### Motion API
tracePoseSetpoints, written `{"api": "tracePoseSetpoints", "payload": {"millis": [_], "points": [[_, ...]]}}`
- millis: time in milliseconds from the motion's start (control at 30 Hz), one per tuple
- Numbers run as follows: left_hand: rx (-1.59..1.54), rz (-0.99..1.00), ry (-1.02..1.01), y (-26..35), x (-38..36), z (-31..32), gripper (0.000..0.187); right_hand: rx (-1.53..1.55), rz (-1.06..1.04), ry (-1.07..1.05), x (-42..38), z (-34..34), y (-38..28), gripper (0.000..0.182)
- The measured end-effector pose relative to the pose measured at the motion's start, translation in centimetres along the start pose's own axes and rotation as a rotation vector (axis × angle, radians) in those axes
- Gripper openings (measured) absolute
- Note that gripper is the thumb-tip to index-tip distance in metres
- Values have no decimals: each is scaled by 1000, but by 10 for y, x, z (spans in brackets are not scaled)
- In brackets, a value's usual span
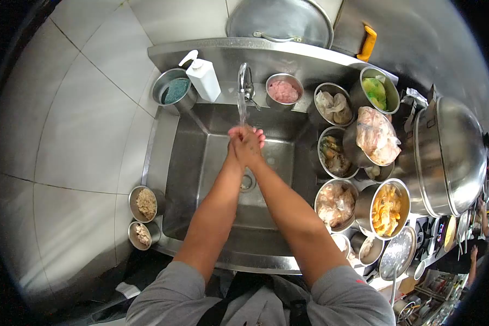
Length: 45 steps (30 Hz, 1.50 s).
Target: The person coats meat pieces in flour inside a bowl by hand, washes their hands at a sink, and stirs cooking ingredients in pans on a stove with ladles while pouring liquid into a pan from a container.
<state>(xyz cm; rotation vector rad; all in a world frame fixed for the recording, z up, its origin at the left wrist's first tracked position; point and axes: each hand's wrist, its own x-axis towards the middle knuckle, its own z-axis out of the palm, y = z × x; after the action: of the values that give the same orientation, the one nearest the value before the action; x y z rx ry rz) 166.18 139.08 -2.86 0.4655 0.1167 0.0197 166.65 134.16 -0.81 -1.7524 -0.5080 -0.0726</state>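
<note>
Water runs from the chrome faucet (244,81) over both my hands, which are clasped together above the steel sink (193,163). My right hand (248,149) lies across the top, its fingers wrapped over the other hand. Beneath it is my left hand (232,145), largely covered; fingertips stick out on the right side. No object shows between the palms. Below the hands, the round drain (247,182) is partly hidden by my forearms.
Behind the sink stand a white pump bottle (204,80), a pot with a blue-green scrubber (158,89) and a pot of pink food (284,88). Several food-filled steel pots (358,213) crowd the right side. Two small pots (158,202) sit left. A large domed steel vessel (456,157) is far right.
</note>
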Motion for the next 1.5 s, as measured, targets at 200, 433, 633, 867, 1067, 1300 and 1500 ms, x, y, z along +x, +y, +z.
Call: {"api": "tracePoseSetpoints", "payload": {"millis": [200,433,633,867,1067,1300,1500], "points": [[-120,-86,373,-4,-4,13,33,-77,178,128,19,-19,6,15],[133,128,513,9,1,-10,29,-82,307,32,4,-30,-33,20],[928,0,614,22,-18,-29,28,-535,234,-151,-28,-63,-42,15],[1444,195,241,90,62,2,33,-667,395,-887,-144,-81,-46,32],[1774,324,-43,98,151,-42,53,-673,-59,-626,-224,-141,-84,42],[1878,426,222,73,141,-53,69,-118,305,-671,-267,-273,-167,24],[2025,478,-31,94,108,-49,78,-283,480,-385,-422,-415,-222,28]]}}
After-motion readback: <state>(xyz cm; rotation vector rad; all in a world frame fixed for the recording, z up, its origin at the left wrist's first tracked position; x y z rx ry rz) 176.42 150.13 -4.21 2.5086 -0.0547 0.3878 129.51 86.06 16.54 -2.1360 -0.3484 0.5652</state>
